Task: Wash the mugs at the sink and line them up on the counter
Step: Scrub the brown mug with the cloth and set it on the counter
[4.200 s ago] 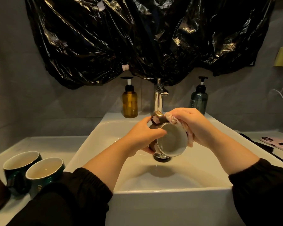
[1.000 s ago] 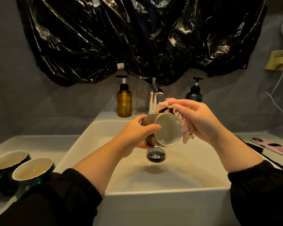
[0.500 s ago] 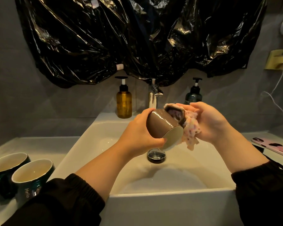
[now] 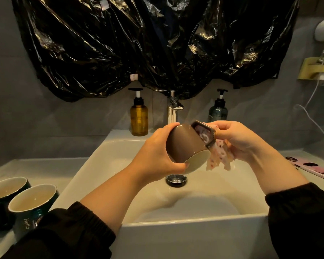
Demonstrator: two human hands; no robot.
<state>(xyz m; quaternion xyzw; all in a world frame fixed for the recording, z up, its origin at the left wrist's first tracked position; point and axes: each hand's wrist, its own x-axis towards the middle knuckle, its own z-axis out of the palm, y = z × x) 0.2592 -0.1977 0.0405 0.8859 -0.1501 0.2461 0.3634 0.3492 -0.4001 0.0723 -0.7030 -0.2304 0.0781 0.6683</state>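
Note:
Above the white sink, my left hand grips a brown mug by its body. The mug is tilted with its mouth down toward me and its handle up at the right. My right hand holds a pink spotted cloth pushed through and around the handle. Two dark green mugs stand on the counter at the lower left: the nearer one reads "Hello", the other mug is just behind it at the frame's edge.
A chrome tap stands behind the basin between an amber pump bottle and a dark green pump bottle. The drain plug lies under the mug. A pink phone lies on the right counter. Black plastic sheeting covers the wall above.
The mug has turned from mouth facing me to mouth tilted down with its handle up. The cloth moved from the rim to the handle.

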